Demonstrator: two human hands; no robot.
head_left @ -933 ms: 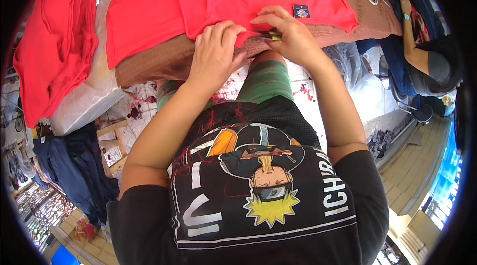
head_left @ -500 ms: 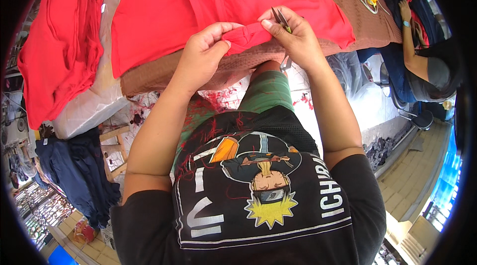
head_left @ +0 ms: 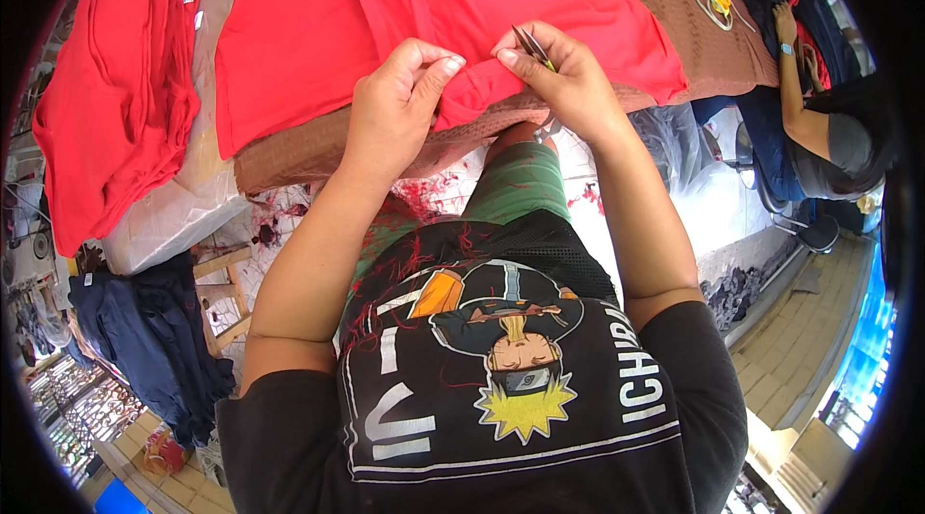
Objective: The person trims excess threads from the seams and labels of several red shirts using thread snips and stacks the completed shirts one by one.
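A red garment (head_left: 462, 3) lies spread before me, and a folded band of its edge (head_left: 477, 93) hangs between my hands. My right hand (head_left: 567, 80) is closed, pinching this edge between thumb and forefinger. The same hand also holds small scissors (head_left: 536, 49), their dark blades pointing up and to the left. My left hand (head_left: 400, 95) is closed in a pinch just left of the folded band, over the red cloth. Whether cloth or a thread is between its fingertips, I cannot tell.
Brown textured cloth (head_left: 318, 143) covers the table under the garment. Red garments with white labels (head_left: 120, 100) are piled at left, above dark blue clothing (head_left: 145, 331). A pale cord with a yellow piece (head_left: 715, 3) lies far right. Another person's arm (head_left: 790, 80) reaches in at right.
My left hand has shifted slightly up and right, and the stretched fabric edge now sags below its fingertips. My right hand has moved slightly left, still holding the scissors and garment edge.
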